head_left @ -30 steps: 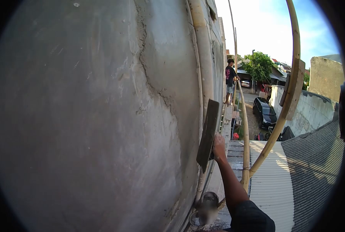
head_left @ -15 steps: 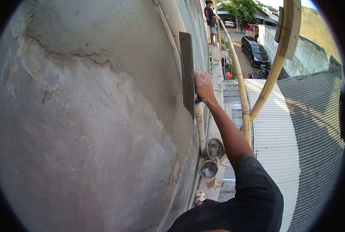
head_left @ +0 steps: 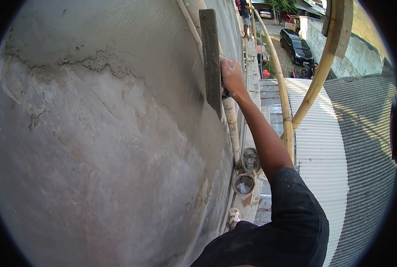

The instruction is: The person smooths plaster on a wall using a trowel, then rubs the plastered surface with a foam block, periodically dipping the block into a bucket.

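Observation:
My right hand (head_left: pixel 233 78) is closed round the handle of a plastering float (head_left: pixel 211 60). The float has a long flat board, smeared grey, standing nearly upright and seen at a slant against the wall. Most of the handle is hidden by my fingers and the board. Wet-looking plaster (head_left: pixel 163 49) covers the upper part of the wall (head_left: pixel 91 187), with a rough, ragged lower edge. Below that edge the surface is paler and smoother. My left hand is out of the picture.
Two buckets, one with grey mix (head_left: pixel 251 160) and one with a pale piece inside (head_left: pixel 243 184), stand on the scaffold planks by my foot (head_left: pixel 234 216). Bamboo poles (head_left: pixel 276 66) rise at the right. Another person (head_left: pixel 245 18) stands farther along. Corrugated roofs (head_left: pixel 320 178) lie below.
In the picture, my right hand and the float have shifted slightly up and left. The view has tilted down a little, so the buckets and my foot show differently.

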